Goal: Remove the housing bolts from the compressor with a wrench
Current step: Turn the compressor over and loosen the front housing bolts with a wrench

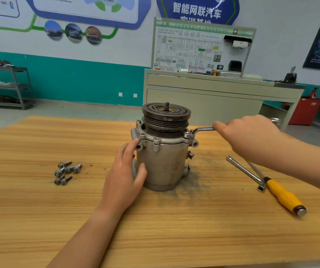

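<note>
Gripping wrench [203,130] w/ right hand [250,136] — left hand [128,171] steadies compressor [163,161].

Reaching up from the lower left of the frame with a bare left forearm, laying the left hand [126,171] against the left side of the compressor [165,163] at centre, fingers [130,149] nearly straight and pointing up, thumb spreading across its front. Coming in from the right edge with the right forearm, gripping the wrench [201,130] handle in the right hand [248,134], forefinger stretching leftward along it.
</note>
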